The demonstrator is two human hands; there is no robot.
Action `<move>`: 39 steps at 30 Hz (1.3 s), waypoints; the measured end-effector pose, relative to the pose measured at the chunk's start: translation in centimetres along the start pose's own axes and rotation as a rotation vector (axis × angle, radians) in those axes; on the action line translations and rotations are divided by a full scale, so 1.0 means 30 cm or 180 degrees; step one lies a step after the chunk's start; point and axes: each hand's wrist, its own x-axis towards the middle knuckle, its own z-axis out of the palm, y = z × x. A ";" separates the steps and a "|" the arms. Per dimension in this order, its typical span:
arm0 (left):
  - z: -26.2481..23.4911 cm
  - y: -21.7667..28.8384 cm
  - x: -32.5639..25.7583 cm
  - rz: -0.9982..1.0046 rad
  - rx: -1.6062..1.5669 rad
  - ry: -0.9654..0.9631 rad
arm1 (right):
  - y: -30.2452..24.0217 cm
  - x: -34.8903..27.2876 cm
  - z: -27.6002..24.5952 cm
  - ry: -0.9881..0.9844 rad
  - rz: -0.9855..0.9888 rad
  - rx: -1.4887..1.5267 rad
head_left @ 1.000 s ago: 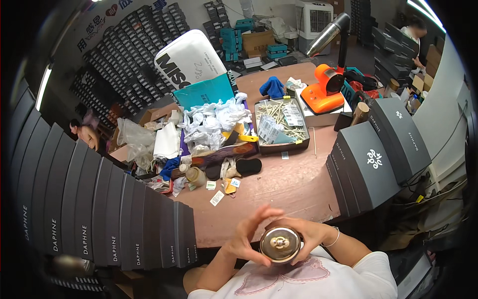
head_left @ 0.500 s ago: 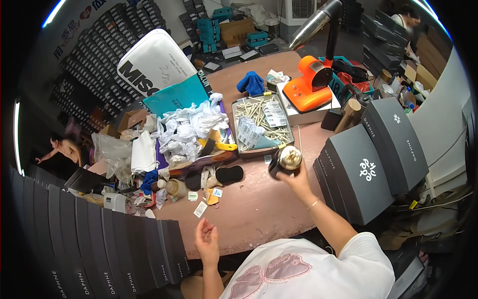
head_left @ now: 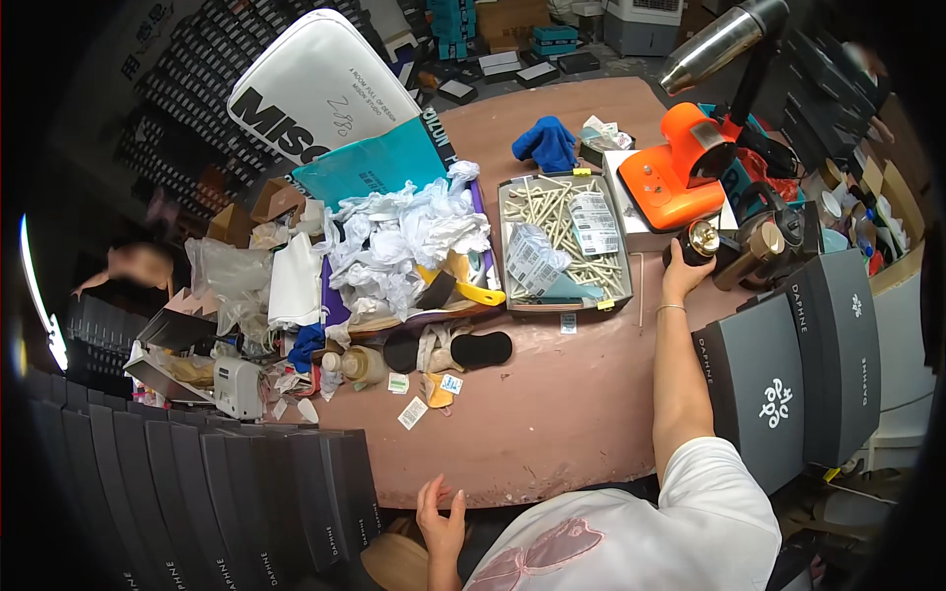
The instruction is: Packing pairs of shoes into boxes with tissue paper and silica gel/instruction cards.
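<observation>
My right hand [head_left: 680,279] is closed around a dark round bottle with a shiny gold top [head_left: 702,238], at the far right of the table beside the orange machine [head_left: 672,187]. A brown-capped flask [head_left: 759,252] stands just right of it. My left hand [head_left: 440,519] hovers at the table's front edge, fingers apart, with nothing in it. In the middle of the table sits a grey box [head_left: 613,295] of pale sticks, with printed sheets and sachets on top.
Crumpled white paper [head_left: 404,246] fills a purple-edged tray at left. Small labels [head_left: 412,413] and black pads [head_left: 481,349] lie before it. Dark shoeboxes stand front left [head_left: 340,497] and right [head_left: 754,394]. A metal nozzle [head_left: 724,44] overhangs the orange machine. Another person [head_left: 138,268] is far left.
My right arm has stretched forward and right, carrying the bottle from mid-table to beside the orange machine. My left hand has dropped slightly toward the front edge. The view has shifted.
</observation>
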 end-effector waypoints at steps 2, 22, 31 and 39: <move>0.009 0.023 0.012 0.0030 0.0105 -0.0069 | 0.063 0.006 0.003 0.0050 0.0123 -0.0133; -0.032 0.001 -0.146 0.1073 0.0065 -0.0473 | -0.372 -0.641 -0.459 -0.3831 0.0584 0.1581; -0.480 -0.261 -0.490 0.1115 0.0312 0.0576 | -1.758 -1.261 -0.882 -0.4368 -0.3919 0.3616; -0.753 -0.426 -0.730 0.1074 0.0115 0.1039 | -2.805 -1.682 -1.141 -0.2391 -0.5531 0.1238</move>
